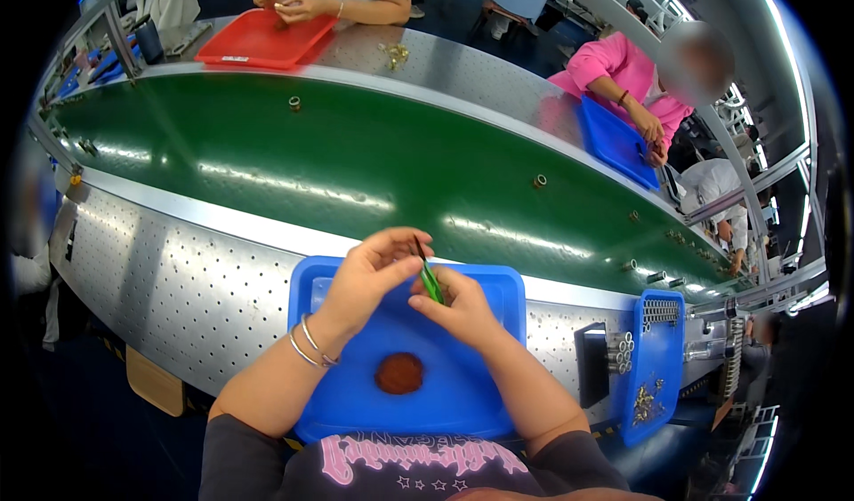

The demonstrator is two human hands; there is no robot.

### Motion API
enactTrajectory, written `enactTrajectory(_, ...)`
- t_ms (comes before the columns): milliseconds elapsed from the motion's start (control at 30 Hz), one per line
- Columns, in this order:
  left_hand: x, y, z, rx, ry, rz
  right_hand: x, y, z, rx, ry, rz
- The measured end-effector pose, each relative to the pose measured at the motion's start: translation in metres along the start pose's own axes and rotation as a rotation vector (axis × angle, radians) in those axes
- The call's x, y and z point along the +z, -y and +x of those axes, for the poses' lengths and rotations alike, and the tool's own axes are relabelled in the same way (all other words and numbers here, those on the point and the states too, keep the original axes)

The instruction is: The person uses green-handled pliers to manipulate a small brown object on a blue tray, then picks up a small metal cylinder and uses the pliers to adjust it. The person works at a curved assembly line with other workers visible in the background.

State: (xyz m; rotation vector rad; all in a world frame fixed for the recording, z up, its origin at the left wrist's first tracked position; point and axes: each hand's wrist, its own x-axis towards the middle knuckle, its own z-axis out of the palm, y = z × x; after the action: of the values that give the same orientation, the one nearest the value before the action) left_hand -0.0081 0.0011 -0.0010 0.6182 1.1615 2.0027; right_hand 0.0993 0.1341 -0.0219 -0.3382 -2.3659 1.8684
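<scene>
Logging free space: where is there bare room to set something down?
The perforated bench just left of the near blue tray, this side of the green belt; inside that tray, around the round brown item. Crowded: the bench's right side: black panel, metal cylinders, loaded side tray.

Green tool (431, 284), blue tray (356, 408)

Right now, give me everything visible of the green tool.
The green tool is slim: bright green body, apparently a thin dark upper end, material unclear. It tilts left over the far side of the blue tray. The right hand grips the green part; the left hand is at the dark end, contact unclear.
</scene>
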Motion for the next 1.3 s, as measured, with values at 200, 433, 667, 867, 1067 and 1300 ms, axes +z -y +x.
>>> enactTrajectory(200, -0.008, 0.001, 0.003, -0.039, -0.155, -0.234, -0.008, 0.022, 0.000, 0.148, 0.090, 0.231)
enactTrajectory(433, -0.011, 0.001, 0.003, -0.049, -0.220, -0.342, -0.006, 0.018, -0.002, 0.085, 0.095, 0.251)
enactTrajectory(667, -0.008, -0.001, 0.003, -0.065, -0.181, -0.262, -0.007, 0.014, -0.001, 0.119, 0.071, 0.184)
enactTrajectory(867, -0.006, -0.001, 0.002, -0.070, -0.088, -0.129, -0.004, 0.008, -0.001, 0.089, 0.057, 0.054)
enactTrajectory(1067, -0.006, -0.002, 0.002, -0.043, -0.063, -0.102, -0.002, 0.007, -0.001, 0.078, 0.040, 0.046)
enactTrajectory(1300, -0.002, -0.005, 0.000, -0.048, -0.034, -0.023, -0.003, 0.007, -0.002, 0.037, 0.037, -0.028)
